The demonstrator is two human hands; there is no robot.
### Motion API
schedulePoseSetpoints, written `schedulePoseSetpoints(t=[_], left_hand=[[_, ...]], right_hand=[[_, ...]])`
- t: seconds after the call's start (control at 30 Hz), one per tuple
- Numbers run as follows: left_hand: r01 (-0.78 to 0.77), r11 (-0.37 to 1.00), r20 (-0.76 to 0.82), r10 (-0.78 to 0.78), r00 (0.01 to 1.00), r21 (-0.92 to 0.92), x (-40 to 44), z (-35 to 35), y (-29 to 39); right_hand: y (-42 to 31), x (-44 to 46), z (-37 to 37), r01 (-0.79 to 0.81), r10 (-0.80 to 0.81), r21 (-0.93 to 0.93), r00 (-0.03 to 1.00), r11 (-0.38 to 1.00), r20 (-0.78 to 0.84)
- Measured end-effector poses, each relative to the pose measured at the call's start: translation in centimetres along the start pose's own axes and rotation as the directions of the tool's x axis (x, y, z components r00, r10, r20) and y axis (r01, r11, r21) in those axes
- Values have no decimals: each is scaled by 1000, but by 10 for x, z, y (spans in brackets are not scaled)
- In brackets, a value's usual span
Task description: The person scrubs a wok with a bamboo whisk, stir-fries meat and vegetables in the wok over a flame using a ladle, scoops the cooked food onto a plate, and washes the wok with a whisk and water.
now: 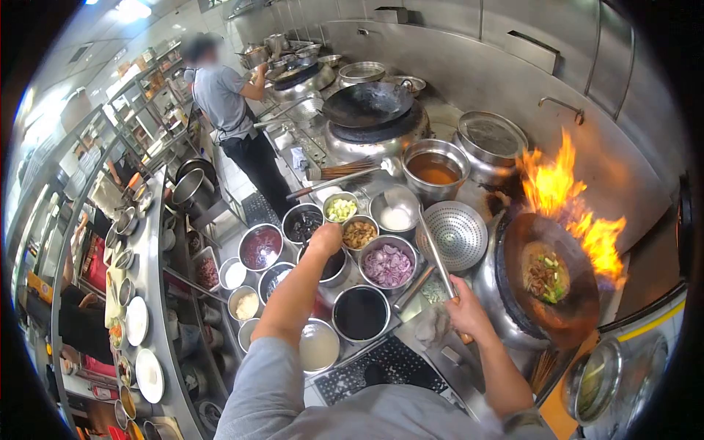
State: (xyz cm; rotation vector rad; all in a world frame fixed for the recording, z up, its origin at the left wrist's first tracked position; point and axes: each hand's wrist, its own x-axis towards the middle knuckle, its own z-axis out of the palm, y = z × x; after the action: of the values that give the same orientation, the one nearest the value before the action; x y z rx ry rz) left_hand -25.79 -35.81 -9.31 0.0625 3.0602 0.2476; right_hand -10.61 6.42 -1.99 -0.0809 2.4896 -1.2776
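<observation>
My left hand (326,240) is closed over the seasoning containers, beside the bowl of brown chopped pieces (359,234) and below the bowl of pale green pieces (342,209); what its fingers hold, if anything, is hidden. Wrapped round the wooden-ended handle of a long metal utensil (438,253) is my right hand (468,317). The utensil slants up past a perforated strainer (458,235), its far end near a bowl with white contents (396,213). At the right, a tilted wok (517,293) holds meat and green pieces (546,279), with tall flames (565,191) behind it.
Sliced purple onion (389,265) and dark liquid (361,313) fill nearby containers. A pot of brown liquid (434,170) stands behind, near another wok (368,105). A co-worker (224,103) stands at the upper left. A shelf counter (165,293) with plates runs down the left.
</observation>
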Motion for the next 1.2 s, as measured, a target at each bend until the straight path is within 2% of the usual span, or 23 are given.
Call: schedulePoseSetpoints(t=[0.1,0.17,0.27,0.3,0.33,0.4,0.43,0.5,0.53,0.57,0.6,0.7,0.8,0.9,1.0,1.03,1.13,1.17,1.2], left_hand=[[65,998,64,-66,996,23,1,-6,7],[70,995,149,-79,986,67,-4,-22,19],[77,984,111,-95,989,158,-8,-33,36],[17,986,16,-20,1000,167,-10,-34,43],[-10,981,-1,11,1000,195,-12,-49,64],[-152,969,-133,180,975,196,-11,-49,83],[-223,967,-5,225,974,124,-4,-45,86],[-286,934,-41,301,953,216,4,-26,89],[-309,915,-59,334,941,261,7,-18,91],[-256,939,74,245,967,230,14,-12,92],[-271,933,77,260,963,239,17,-8,91],[-310,914,77,301,951,261,22,4,92],[-321,907,78,311,947,273,23,7,88],[-306,907,69,299,952,288,24,7,92],[-308,904,93,293,952,298,21,-2,95],[-293,914,104,275,956,279,20,-8,97],[-320,927,-85,341,936,196,7,-33,107],[-337,923,-109,361,926,185,-3,-45,114],[-353,920,-134,377,917,173,-19,-67,126]], right_hand=[[-15,-1,6,-21,16,-151,999,988,-30],[5,4,6,36,-36,-17,999,999,9],[10,-5,-3,92,-92,38,996,995,7],[-2,-10,-6,85,-85,3,996,996,-3],[-9,-12,-7,75,-75,-32,997,997,-15],[-1,-3,1,54,-56,-64,998,996,-26],[3,1,4,75,-78,-65,996,995,-34],[2,4,-1,126,-127,-46,992,991,-22],[-4,1,-5,87,-88,-24,996,996,-14],[-11,-4,-7,46,-46,-3,999,999,-4],[-16,-7,-9,3,-3,17,1000,1000,5],[1,5,9,142,-158,-149,982,979,-103],[-9,0,-9,-97,63,251,988,963,141],[-11,-5,-2,-59,42,255,996,965,73],[3,9,9,55,-62,147,997,988,49],[-1,7,1,-14,-26,299,991,954,128],[-20,-9,-11,-97,48,345,988,934,147],[-9,-7,-3,-81,53,330,994,940,93],[-12,-7,-3,-91,59,324,992,942,109]])
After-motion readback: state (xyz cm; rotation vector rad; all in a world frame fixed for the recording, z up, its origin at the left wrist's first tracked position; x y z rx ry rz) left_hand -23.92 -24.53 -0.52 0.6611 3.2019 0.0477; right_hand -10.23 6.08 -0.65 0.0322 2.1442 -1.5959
